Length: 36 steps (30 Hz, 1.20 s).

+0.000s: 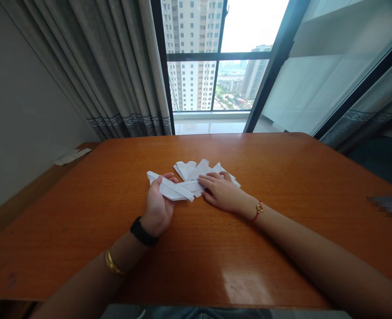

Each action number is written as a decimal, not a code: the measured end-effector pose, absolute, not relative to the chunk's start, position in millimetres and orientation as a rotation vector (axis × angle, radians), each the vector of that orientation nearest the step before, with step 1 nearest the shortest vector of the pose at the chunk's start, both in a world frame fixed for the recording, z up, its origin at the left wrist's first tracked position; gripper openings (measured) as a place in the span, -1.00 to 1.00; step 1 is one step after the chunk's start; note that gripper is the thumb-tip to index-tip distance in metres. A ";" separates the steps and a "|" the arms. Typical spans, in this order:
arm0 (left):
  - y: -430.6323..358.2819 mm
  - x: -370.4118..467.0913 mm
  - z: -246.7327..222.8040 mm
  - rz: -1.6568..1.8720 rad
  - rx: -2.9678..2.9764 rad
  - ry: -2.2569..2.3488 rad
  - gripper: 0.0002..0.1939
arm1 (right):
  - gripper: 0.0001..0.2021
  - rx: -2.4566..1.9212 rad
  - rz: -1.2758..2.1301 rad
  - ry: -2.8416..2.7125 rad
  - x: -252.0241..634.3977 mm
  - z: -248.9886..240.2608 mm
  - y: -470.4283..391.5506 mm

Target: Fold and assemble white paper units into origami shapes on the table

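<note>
Folded white paper is in my left hand, with the thumb on top and the fingers behind and under it. This piece slants down to the right, its lower end near the middle of the table. My right hand lies palm down with its fingers stretched over more folded white paper, which fans out in several pointed flaps on the table. The paper's right part is partly hidden under my right hand. Whether the pieces are joined, I cannot tell.
The brown wooden table reaches to a window at the back. A grey curtain hangs at the left. White sheets lie beyond the table's left edge. A blurred dark patch is at the right.
</note>
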<state>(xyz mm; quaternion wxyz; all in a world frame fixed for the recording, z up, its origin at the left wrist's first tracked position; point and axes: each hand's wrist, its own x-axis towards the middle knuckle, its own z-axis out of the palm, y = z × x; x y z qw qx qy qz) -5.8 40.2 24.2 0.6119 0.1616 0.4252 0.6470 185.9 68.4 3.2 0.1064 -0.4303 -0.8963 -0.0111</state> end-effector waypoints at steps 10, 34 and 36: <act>38.7 -7.7 24.1 1.518 0.483 0.959 -0.79 | -0.79 -1.348 0.040 -2.079 188.7 14.1 72.9; 17.2 0.3 19.6 1.216 1.266 0.826 -0.72 | -0.54 -1.210 1.013 -2.207 180.1 59.4 36.4; 18.7 -0.8 18.0 1.149 1.336 0.888 -0.67 | -0.68 -1.235 1.048 -2.326 185.0 63.1 41.8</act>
